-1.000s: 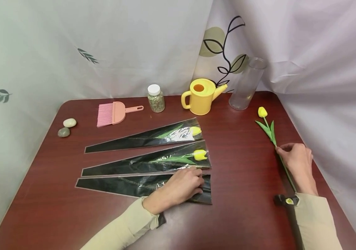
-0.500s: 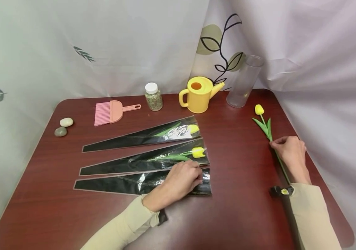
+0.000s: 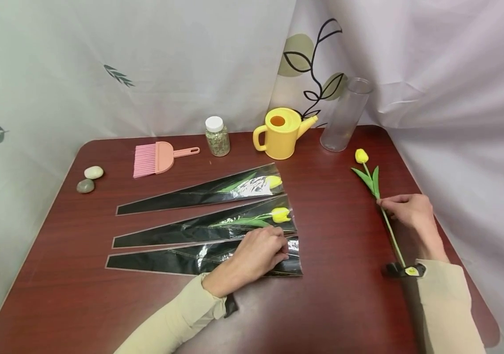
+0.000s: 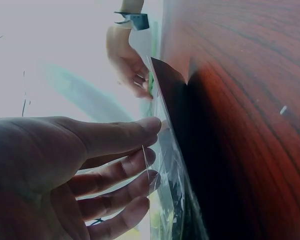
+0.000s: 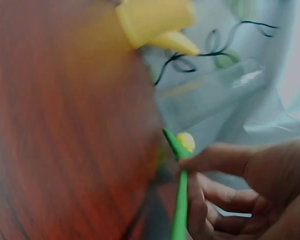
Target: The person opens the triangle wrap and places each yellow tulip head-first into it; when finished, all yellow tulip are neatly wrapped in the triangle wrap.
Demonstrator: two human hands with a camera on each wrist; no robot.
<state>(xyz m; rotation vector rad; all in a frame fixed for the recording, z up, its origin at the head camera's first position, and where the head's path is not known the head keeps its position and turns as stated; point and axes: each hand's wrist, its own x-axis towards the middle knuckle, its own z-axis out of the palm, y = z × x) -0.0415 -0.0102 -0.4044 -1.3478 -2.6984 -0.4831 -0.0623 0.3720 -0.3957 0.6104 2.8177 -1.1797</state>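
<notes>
At the right side of the table, my right hand (image 3: 412,212) pinches the green stem of a yellow tulip (image 3: 361,156) just below its leaves. Its thumb and fingers show on that stem (image 5: 180,207) in the right wrist view. My left hand (image 3: 258,253) is over the wide end of the nearest black-and-clear flower sleeve (image 3: 159,261). In the left wrist view, thumb and forefinger pinch the clear film of the sleeve (image 4: 166,195), whose dark backing curves up off the table. Behind it lie two more sleeves, a middle one (image 3: 146,240) and a far one (image 3: 159,203), each with a yellow tulip inside.
Along the back edge stand a lidded jar (image 3: 218,139), a yellow watering can (image 3: 280,140) and a clear glass vase (image 3: 345,120). A pink brush (image 3: 156,158) and two stones (image 3: 90,179) lie at the left. White curtains hang behind and beside the table.
My right hand has brought the tulip slightly left, its stem swinging away from the forearm. The nearest sleeve's wide end has shifted up toward the middle sleeve under my left hand.
</notes>
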